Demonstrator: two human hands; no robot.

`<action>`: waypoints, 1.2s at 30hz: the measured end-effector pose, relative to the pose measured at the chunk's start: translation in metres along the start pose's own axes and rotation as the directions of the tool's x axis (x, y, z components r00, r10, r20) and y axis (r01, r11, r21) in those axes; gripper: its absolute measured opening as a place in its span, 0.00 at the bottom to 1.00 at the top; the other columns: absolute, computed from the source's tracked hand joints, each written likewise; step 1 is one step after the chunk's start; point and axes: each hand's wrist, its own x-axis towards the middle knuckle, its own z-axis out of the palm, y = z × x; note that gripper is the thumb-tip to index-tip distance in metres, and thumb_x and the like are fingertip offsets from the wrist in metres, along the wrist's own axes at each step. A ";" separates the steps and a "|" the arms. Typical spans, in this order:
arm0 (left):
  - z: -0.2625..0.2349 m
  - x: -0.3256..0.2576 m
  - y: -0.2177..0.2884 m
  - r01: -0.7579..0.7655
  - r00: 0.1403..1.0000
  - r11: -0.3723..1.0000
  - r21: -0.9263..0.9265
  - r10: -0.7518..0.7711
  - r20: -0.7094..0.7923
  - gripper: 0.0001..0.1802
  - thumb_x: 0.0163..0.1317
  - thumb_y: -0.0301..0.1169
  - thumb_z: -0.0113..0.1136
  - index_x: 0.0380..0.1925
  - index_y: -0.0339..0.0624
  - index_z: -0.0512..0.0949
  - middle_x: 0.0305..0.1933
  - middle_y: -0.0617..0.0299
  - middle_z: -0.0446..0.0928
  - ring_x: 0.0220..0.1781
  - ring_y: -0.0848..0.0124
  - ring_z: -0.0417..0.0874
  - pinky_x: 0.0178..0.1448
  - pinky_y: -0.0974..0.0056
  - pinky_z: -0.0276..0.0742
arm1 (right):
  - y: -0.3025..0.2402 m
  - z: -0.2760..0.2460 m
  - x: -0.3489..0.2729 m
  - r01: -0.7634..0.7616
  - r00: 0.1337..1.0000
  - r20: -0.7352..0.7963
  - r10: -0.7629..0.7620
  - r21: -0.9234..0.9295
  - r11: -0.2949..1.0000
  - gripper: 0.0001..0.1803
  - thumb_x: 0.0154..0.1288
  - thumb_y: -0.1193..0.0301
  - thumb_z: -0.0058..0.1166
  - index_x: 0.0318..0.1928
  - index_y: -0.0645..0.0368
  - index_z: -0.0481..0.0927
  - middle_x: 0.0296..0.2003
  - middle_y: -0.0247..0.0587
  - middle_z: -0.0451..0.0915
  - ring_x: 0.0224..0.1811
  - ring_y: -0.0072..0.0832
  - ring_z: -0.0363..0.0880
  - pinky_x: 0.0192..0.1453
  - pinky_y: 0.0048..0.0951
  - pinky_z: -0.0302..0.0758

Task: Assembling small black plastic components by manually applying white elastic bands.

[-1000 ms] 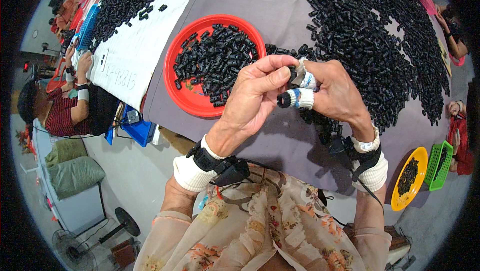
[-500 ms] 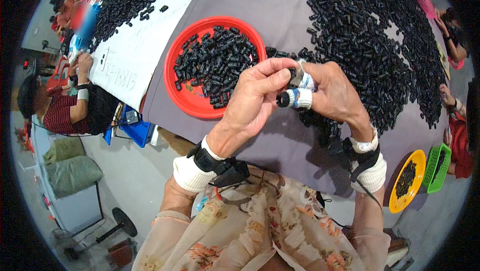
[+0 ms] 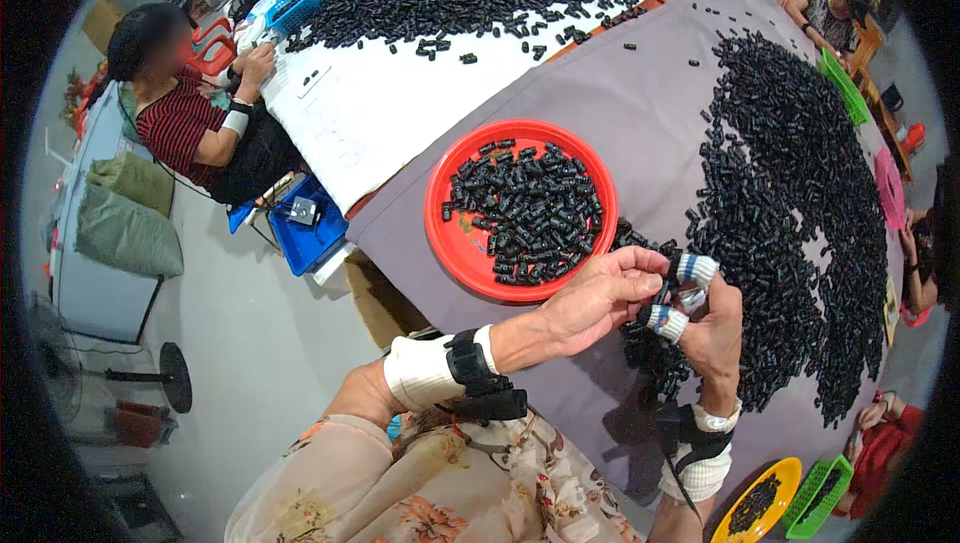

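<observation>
My left hand (image 3: 598, 295) and my right hand (image 3: 712, 328) meet above the grey-covered table (image 3: 620, 113), fingertips together on a small black tube piece (image 3: 666, 293). Two right fingers wear white tape wraps with blue stripes. Both wrists carry white cuffs with black straps. Just left of my hands lies a round red tray (image 3: 455, 243) holding several black tube pieces. A large heap of black pieces (image 3: 790, 203) spreads to the right and under my hands.
A white sheet (image 3: 380, 113) with another black heap covers the far table. A person in a striped red top (image 3: 185, 123) sits at the left. Blue bins (image 3: 300, 233) stand below the table edge. A yellow dish (image 3: 755, 513) and green basket (image 3: 815, 503) sit bottom right.
The view has swung, so my hands now sit lower right in the picture. Both hands stay together on a small black piece; the red tray has not moved on the table.
</observation>
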 end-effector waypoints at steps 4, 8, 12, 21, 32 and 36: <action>-0.004 -0.003 0.002 -0.017 1.000 1.000 0.009 0.017 -0.015 0.15 0.58 0.24 0.54 0.45 0.36 0.67 0.38 0.62 0.73 0.40 0.74 0.77 0.47 0.69 0.73 | -0.003 0.004 0.000 0.001 1.000 0.007 -0.001 0.011 1.000 0.23 0.39 0.71 0.70 0.39 0.62 0.75 0.22 0.28 0.76 0.22 0.14 0.71 0.27 0.17 0.70; -0.002 -0.005 0.003 -0.018 0.999 0.997 0.079 0.014 0.050 0.19 0.53 0.25 0.59 0.45 0.38 0.67 0.37 0.64 0.74 0.39 0.76 0.77 0.44 0.70 0.73 | -0.002 0.005 -0.004 -0.028 1.000 -0.011 0.028 -0.020 0.999 0.22 0.39 0.69 0.70 0.36 0.63 0.75 0.22 0.30 0.76 0.22 0.14 0.72 0.26 0.18 0.70; -0.005 -0.011 0.005 -0.002 0.999 0.989 0.148 0.009 -0.049 0.18 0.53 0.27 0.59 0.45 0.39 0.68 0.36 0.64 0.74 0.38 0.77 0.76 0.41 0.72 0.71 | 0.001 0.018 -0.005 -0.024 0.999 -0.022 0.024 0.016 1.000 0.23 0.39 0.69 0.69 0.36 0.63 0.74 0.21 0.30 0.75 0.22 0.14 0.71 0.26 0.18 0.69; -0.014 -0.023 0.011 -0.061 0.998 0.975 0.213 0.057 0.024 0.20 0.53 0.27 0.60 0.46 0.36 0.66 0.35 0.64 0.75 0.36 0.79 0.76 0.37 0.75 0.70 | -0.005 0.035 -0.008 -0.036 0.999 -0.038 0.039 0.065 0.997 0.20 0.40 0.73 0.67 0.36 0.62 0.74 0.22 0.27 0.74 0.22 0.12 0.69 0.26 0.16 0.68; -0.026 -0.029 0.014 -0.008 1.000 0.996 0.094 0.011 -0.029 0.18 0.56 0.26 0.56 0.46 0.37 0.65 0.37 0.62 0.74 0.41 0.73 0.77 0.44 0.69 0.71 | 0.009 0.054 -0.009 -0.103 0.991 -0.047 0.124 0.315 0.943 0.22 0.39 0.73 0.68 0.37 0.61 0.73 0.23 0.26 0.75 0.23 0.11 0.68 0.27 0.15 0.68; -0.021 -0.032 0.017 0.012 1.000 0.994 0.107 -0.009 -0.028 0.17 0.57 0.28 0.56 0.46 0.37 0.66 0.36 0.63 0.73 0.42 0.74 0.77 0.44 0.70 0.71 | 0.004 0.052 -0.008 -0.090 0.991 -0.083 0.107 0.181 0.979 0.22 0.39 0.70 0.68 0.36 0.61 0.74 0.21 0.26 0.74 0.21 0.11 0.68 0.24 0.16 0.67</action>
